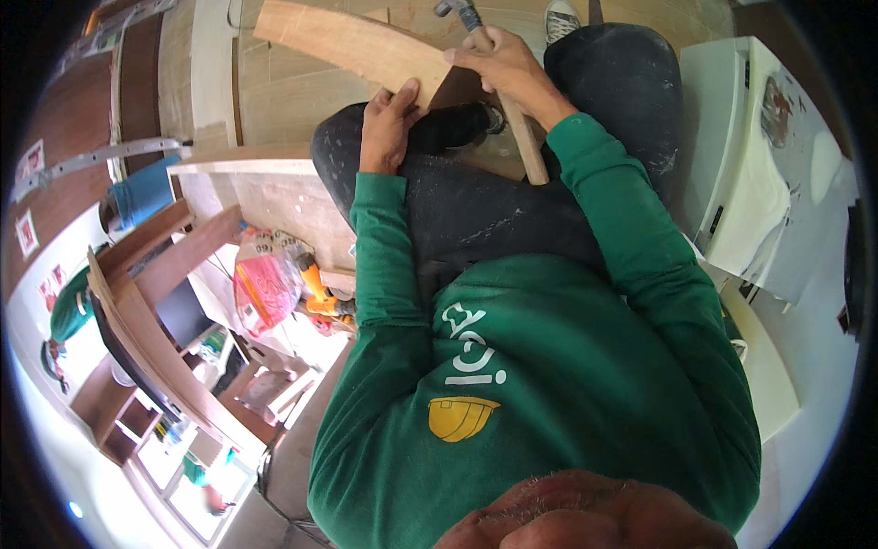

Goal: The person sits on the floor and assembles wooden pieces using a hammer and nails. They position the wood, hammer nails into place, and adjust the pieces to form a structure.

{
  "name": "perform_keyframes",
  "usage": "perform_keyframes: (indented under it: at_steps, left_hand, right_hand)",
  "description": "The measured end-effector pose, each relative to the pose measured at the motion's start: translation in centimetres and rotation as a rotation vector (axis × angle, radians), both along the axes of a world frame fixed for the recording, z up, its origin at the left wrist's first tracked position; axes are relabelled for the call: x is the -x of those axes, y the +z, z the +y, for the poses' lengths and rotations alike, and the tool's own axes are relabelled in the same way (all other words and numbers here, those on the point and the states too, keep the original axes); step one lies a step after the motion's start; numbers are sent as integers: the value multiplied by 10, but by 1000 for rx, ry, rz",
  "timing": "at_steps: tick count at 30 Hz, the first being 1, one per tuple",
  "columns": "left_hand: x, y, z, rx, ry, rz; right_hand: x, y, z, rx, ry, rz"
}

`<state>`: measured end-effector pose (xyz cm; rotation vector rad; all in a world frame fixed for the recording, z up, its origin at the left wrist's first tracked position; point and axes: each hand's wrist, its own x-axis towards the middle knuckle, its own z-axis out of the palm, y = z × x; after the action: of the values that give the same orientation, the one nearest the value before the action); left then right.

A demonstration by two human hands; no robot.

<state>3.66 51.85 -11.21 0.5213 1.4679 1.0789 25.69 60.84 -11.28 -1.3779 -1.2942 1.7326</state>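
Note:
My left hand (387, 128) grips the near end of a curved light-brown wooden board (352, 46) that stretches up and to the left across my knee. My right hand (503, 69) is closed round the wooden handle of a hammer (512, 119); its metal head (455, 9) sits at the top edge, just right of the board. Both arms wear green sleeves. My dark, dusty trousers lie under the board and the hammer handle.
A white cabinet or appliance (741, 156) stands at the right. At the left are wooden boards and shelving (155, 320), an orange power tool (320, 291) beside a pink bag (263, 288), and another person in green (69, 311). A shoe (560, 18) shows at the top.

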Motion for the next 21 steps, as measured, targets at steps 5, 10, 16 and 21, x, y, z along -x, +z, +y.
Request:
perform_keyframes:
  at_steps: [5, 10, 16, 21]
  left_hand:
    - [7, -13, -1, -37, -16, -16]
    - [1, -12, -1, -71, -20, 39]
    - [-2, -11, -4, -103, 1, 47]
    - [-5, -24, 0, -200, 193, 1]
  right_hand:
    - [8, -8, -2, -33, -30, 40]
    - [8, -10, 6, -1, 2, 55]
    - [9, 4, 1, 27, 2, 3]
    - [12, 2, 1, 50, -31, -21]
